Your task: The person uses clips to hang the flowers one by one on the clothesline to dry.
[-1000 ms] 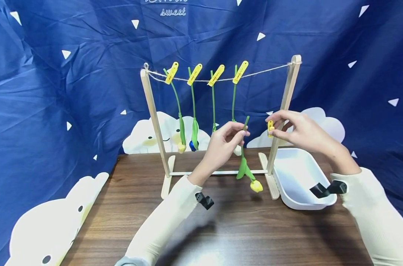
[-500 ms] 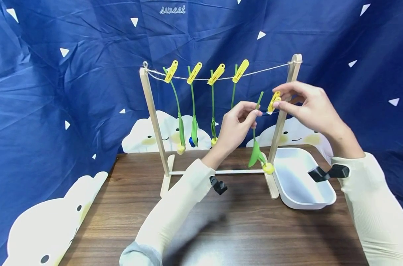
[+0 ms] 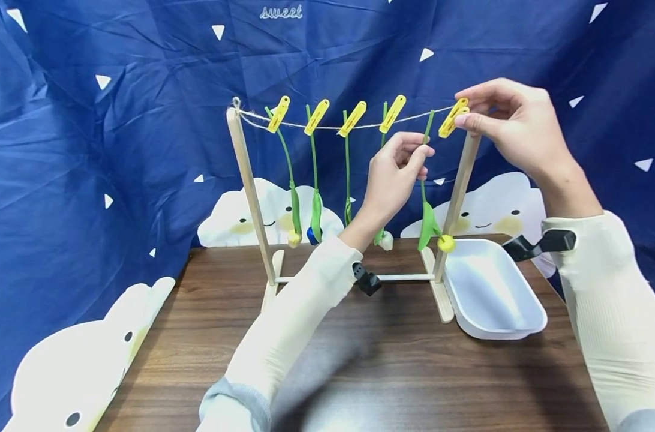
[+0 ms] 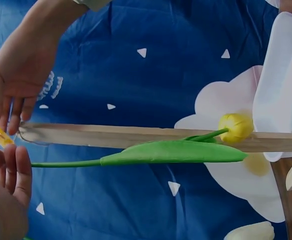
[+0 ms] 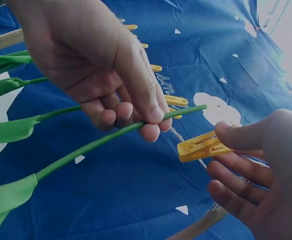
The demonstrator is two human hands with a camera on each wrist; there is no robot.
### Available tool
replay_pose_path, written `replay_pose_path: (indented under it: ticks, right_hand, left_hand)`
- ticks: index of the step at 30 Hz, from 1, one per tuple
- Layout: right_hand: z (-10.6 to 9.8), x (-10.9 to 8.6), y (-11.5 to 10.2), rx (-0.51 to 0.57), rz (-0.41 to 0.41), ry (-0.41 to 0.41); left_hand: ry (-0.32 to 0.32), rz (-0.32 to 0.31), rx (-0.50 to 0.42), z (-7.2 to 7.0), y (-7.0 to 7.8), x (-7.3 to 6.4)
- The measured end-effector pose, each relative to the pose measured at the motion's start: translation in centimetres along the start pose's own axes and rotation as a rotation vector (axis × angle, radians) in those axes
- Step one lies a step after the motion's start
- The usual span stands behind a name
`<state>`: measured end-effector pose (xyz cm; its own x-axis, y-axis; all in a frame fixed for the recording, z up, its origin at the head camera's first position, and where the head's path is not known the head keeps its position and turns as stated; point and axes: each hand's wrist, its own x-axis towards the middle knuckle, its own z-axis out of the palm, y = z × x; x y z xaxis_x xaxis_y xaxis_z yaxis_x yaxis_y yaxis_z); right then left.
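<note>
My left hand [image 3: 394, 174] pinches the green stem of a yellow artificial tulip [image 3: 446, 243] near its cut end, bloom hanging down. The stem tip reaches the height of the twine [image 3: 415, 119]. To its right, my right hand [image 3: 522, 123] holds a yellow clothespin [image 3: 453, 118] between thumb and fingers, close to the twine by the right post. In the right wrist view, the clothespin [image 5: 203, 146] is a short gap away from the stem [image 5: 91, 146]. Several other tulips hang upside down from the twine by yellow clothespins [image 3: 393, 114].
A wooden frame with a left post [image 3: 254, 192] and right post [image 3: 459, 180] carries the twine and stands on a brown table [image 3: 414, 372]. A white basin [image 3: 522, 333] sits by its right foot. Blue patterned cloth [image 3: 144, 150] hangs behind.
Both hands have risen, the left also moving right, bringing the yellow tulip's stem and the clothespin from below up to the twine's height. The hanging tulips have stayed in place.
</note>
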<state>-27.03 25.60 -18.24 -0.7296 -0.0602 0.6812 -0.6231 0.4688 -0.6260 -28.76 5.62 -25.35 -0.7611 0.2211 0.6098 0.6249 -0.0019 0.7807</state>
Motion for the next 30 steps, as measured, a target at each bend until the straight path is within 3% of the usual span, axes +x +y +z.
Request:
replay_pose_path:
  ticks: [7,16,22,30]
  right_hand:
    - [0.2,1.2,-0.8,0.087,0.028,0.057]
    - [1.1,1.7,-1.9,0.094,0.070,0.121]
    - [1.1,1.8,-2.4,0.116,0.100,0.178]
    - [1.2,1.9,-2.6,0.148,0.100,0.191]
  left_hand:
    - [0.059,-0.036,0.004,0.3,0.4,0.9]
    - [0.109,-0.048,0.026,1.3,0.7,1.3]
    - [0.145,-0.034,0.038,1.5,0.9,1.3]
    - [0.168,-0.007,-0.021,1.2,1.5,0.9]
